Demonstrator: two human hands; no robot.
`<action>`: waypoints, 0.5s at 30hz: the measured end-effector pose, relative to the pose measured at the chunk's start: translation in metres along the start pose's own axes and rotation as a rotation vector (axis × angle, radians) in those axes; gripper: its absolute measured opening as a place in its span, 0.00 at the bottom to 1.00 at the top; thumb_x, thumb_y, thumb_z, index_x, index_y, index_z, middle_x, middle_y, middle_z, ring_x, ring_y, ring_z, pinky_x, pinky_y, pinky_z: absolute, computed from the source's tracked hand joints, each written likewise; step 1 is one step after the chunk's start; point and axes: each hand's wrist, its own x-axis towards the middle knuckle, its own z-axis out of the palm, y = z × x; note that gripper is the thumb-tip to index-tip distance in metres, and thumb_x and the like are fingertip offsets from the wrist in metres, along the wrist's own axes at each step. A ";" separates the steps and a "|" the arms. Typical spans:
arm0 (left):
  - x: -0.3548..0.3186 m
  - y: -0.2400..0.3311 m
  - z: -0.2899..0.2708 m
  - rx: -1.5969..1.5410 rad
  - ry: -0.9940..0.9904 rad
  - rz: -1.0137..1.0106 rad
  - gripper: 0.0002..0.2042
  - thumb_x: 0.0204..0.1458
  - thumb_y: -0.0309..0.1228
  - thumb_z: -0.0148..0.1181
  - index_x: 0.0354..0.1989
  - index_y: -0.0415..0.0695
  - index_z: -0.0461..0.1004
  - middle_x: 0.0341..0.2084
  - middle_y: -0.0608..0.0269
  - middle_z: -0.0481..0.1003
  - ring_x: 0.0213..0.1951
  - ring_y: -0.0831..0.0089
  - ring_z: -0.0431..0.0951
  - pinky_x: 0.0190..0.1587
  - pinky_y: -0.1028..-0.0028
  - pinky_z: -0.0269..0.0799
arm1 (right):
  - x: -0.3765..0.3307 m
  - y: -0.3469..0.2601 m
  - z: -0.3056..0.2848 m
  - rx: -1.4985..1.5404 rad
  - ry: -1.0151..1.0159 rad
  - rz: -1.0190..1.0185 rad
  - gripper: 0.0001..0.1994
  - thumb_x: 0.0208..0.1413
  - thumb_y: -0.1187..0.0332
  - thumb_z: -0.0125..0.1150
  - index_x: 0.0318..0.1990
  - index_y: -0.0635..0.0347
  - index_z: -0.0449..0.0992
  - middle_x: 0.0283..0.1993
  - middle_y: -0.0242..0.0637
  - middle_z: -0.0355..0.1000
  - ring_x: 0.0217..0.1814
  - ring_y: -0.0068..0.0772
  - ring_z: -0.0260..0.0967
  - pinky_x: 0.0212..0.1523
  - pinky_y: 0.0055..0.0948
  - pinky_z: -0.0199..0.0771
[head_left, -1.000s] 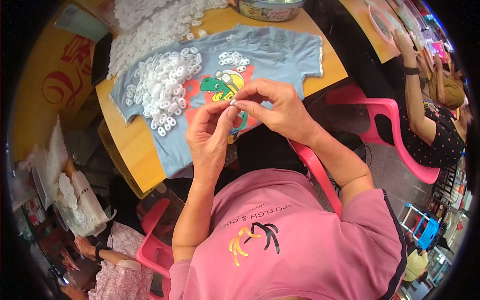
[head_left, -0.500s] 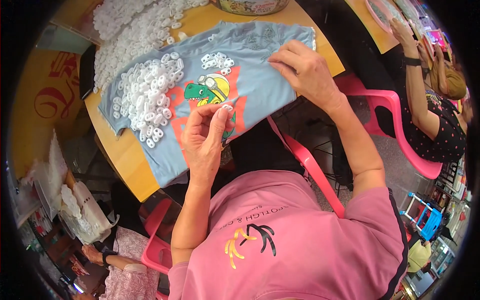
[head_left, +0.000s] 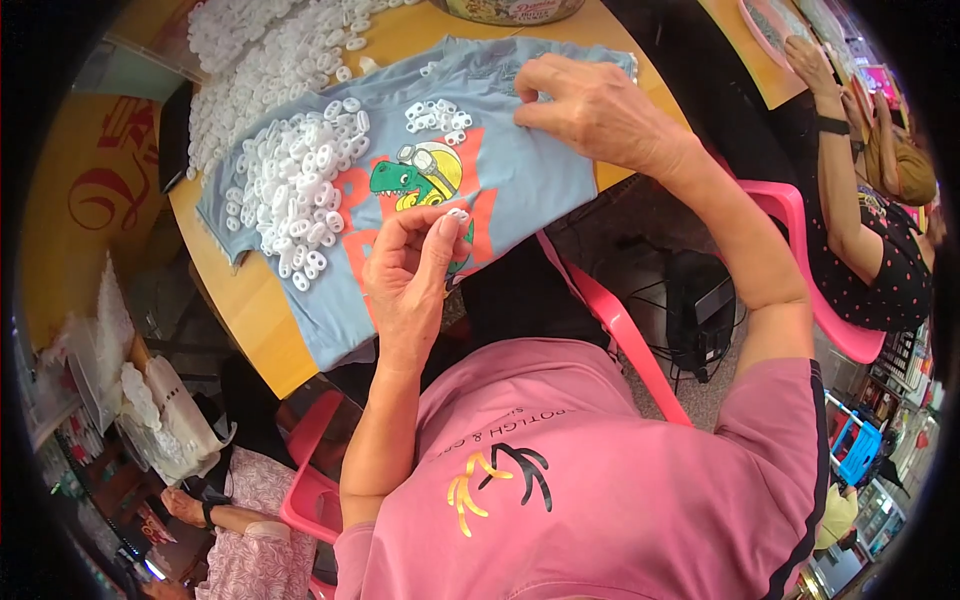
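My left hand [head_left: 408,265] pinches a small white plastic piece with holes [head_left: 458,215] between thumb and forefinger. It is just above the front edge of a folded grey-blue T-shirt [head_left: 520,190] with a dinosaur print. Over the shirt's far right part, my right hand [head_left: 600,110] has thumb and forefinger brought close together; whatever is between them is too small to make out. Beside those fingers lie tiny grey metal pieces [head_left: 490,80], partly covered by the hand. A heap of white two-holed pieces [head_left: 300,180] covers the shirt's left side, and a smaller cluster [head_left: 437,118] lies above the print.
Beneath the shirt is a yellow table [head_left: 250,335]. A large spread of white pieces [head_left: 265,75] lies at its far left, near a round tin [head_left: 510,10]. Pink chairs [head_left: 625,335] stand close by. Other people sit at right [head_left: 860,210] and lower left [head_left: 255,540].
My right hand has shifted left and slightly away from me over the shirt, covering more of the grey metal pieces. The left hand keeps its pinch on the white piece, almost still.
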 end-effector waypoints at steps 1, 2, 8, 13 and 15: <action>0.000 0.000 0.000 -0.001 0.002 0.000 0.07 0.59 0.25 0.57 0.42 0.35 0.73 0.39 0.58 0.79 0.33 0.80 0.78 0.38 0.80 0.76 | 0.000 0.001 0.000 -0.003 -0.025 -0.022 0.06 0.44 0.74 0.61 0.33 0.57 0.75 0.39 0.33 0.68 0.39 0.36 0.72 0.35 0.32 0.73; 0.000 0.000 -0.001 -0.014 0.002 -0.009 0.07 0.59 0.25 0.57 0.42 0.35 0.73 0.39 0.58 0.79 0.33 0.80 0.78 0.38 0.80 0.76 | 0.001 0.001 0.001 -0.002 -0.026 -0.024 0.06 0.44 0.74 0.61 0.33 0.57 0.75 0.39 0.33 0.68 0.39 0.36 0.72 0.35 0.32 0.73; 0.003 0.003 -0.004 -0.072 0.034 -0.041 0.06 0.59 0.26 0.57 0.41 0.36 0.72 0.36 0.57 0.79 0.32 0.79 0.77 0.36 0.79 0.75 | 0.001 -0.012 -0.001 0.335 0.036 0.223 0.07 0.48 0.78 0.62 0.36 0.63 0.74 0.35 0.35 0.70 0.34 0.33 0.71 0.34 0.26 0.72; 0.006 0.005 -0.003 -0.206 0.056 -0.071 0.06 0.59 0.27 0.57 0.39 0.37 0.71 0.33 0.55 0.79 0.30 0.78 0.77 0.34 0.78 0.74 | 0.013 -0.053 -0.003 0.781 0.203 0.502 0.09 0.58 0.77 0.58 0.46 0.67 0.76 0.36 0.31 0.73 0.34 0.18 0.69 0.36 0.19 0.71; 0.005 0.008 -0.002 -0.221 0.052 -0.061 0.07 0.59 0.28 0.58 0.39 0.37 0.71 0.33 0.55 0.79 0.30 0.78 0.77 0.35 0.78 0.74 | 0.018 -0.066 0.003 0.957 0.239 0.549 0.11 0.59 0.75 0.58 0.48 0.68 0.76 0.37 0.33 0.75 0.33 0.18 0.69 0.38 0.18 0.71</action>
